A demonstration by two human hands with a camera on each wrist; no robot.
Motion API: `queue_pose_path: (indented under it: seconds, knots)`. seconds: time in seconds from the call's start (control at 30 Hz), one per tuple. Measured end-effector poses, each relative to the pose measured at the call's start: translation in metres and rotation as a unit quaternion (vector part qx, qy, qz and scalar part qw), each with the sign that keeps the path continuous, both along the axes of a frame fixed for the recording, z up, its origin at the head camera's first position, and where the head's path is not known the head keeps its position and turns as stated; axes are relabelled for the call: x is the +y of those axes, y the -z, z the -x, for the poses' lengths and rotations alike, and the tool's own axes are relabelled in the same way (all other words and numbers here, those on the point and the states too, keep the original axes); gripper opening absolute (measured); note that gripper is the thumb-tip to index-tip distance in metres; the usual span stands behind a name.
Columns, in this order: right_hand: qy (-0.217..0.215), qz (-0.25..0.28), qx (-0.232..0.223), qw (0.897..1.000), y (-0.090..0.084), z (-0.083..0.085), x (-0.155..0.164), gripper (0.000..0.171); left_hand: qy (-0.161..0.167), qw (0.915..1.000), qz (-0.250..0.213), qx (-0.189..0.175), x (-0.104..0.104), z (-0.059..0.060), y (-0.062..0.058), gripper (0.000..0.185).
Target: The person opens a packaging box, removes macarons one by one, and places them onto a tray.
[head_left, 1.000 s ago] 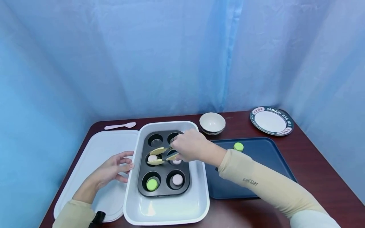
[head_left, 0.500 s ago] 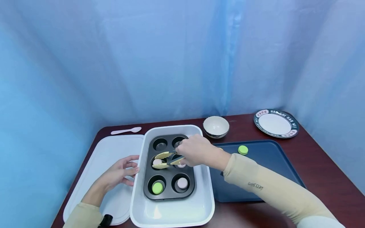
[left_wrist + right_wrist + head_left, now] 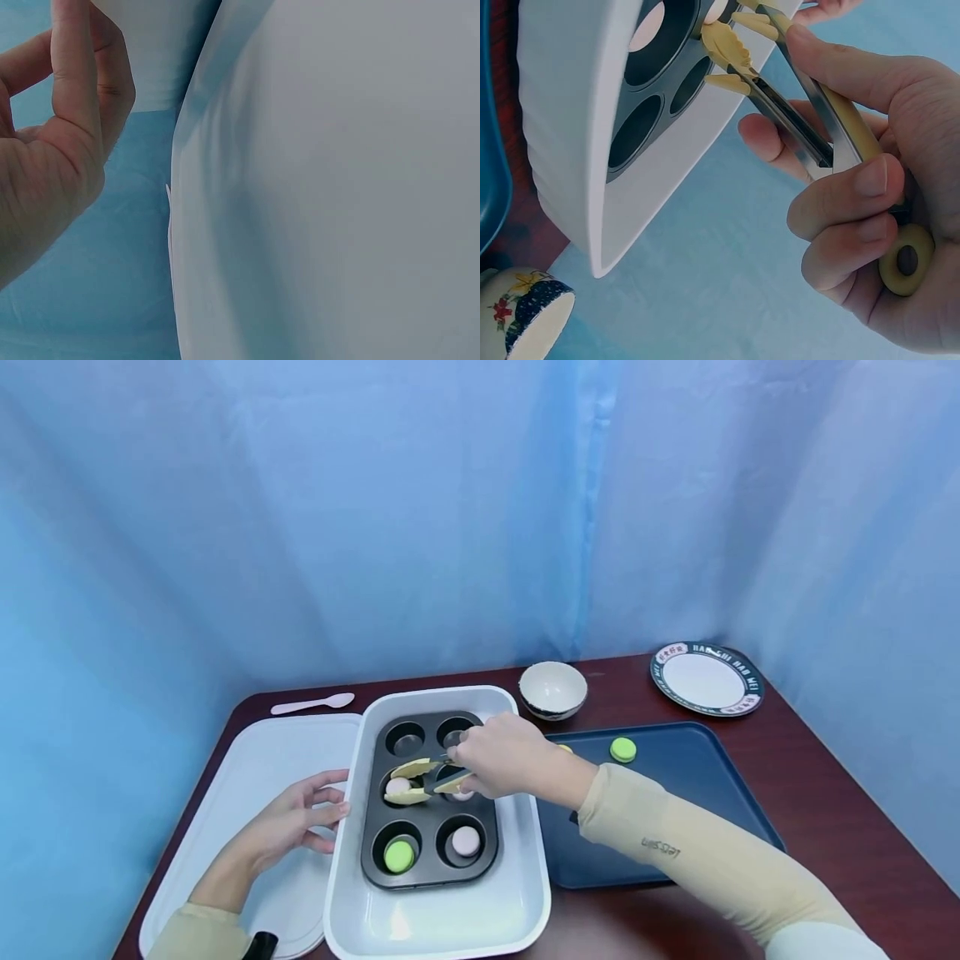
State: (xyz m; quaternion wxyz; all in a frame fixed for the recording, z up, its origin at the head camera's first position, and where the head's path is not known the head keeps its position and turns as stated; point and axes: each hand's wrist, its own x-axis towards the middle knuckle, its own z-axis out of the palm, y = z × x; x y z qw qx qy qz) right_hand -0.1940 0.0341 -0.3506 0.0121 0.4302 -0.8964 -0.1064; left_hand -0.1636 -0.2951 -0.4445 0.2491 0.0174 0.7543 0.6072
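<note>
My right hand (image 3: 510,756) grips a pair of tongs (image 3: 784,109) with yellow scalloped tips. Those tips stand spread on either side of a pink macaron (image 3: 397,786) in the left middle cup of a dark muffin tin (image 3: 430,852). A green macaron (image 3: 399,857) sits in the front left cup, a pink macaron (image 3: 466,841) in the front right one. Another pink macaron in the right middle cup is partly hidden by the tongs. The tin lies in a deep white tray (image 3: 442,935). My left hand (image 3: 296,822) is relaxed, fingertips right at the tray's left rim.
A white board (image 3: 247,793) lies at left, with a pink spoon (image 3: 312,703) behind it. A bowl (image 3: 553,689) and a rimmed plate (image 3: 705,680) stand at the back. On the right, a blue tray (image 3: 675,802) bears a green macaron (image 3: 622,749) and a partly hidden yellow thing.
The head view shifts slightly right, then back left. Both hands and the tongs keep nearly the same place relative to the muffin tin, the tips staying around the pink macaron.
</note>
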Motion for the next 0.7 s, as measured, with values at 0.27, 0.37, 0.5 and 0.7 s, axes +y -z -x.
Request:
queue_pose_path:
  seconds: [0.27,0.37,0.5,0.7]
  knots:
    - [-0.019,-0.001,0.016,1.0,-0.001,0.0,0.004,0.04,0.0,1.0,-0.003,0.001,0.001,0.001,-0.001,0.074]
    - [-0.023,-0.005,0.02,1.0,0.0,0.002,0.005,0.041,-0.001,1.0,-0.004,0.001,0.001,0.001,-0.002,0.074]
    - [-0.031,-0.004,0.02,0.999,0.0,0.005,0.007,0.042,-0.006,1.0,-0.002,0.002,0.001,0.0,-0.002,0.074]
    - [-0.047,0.003,0.017,0.999,0.001,0.008,0.012,0.043,-0.007,1.0,0.003,0.004,0.002,0.0,-0.001,0.073]
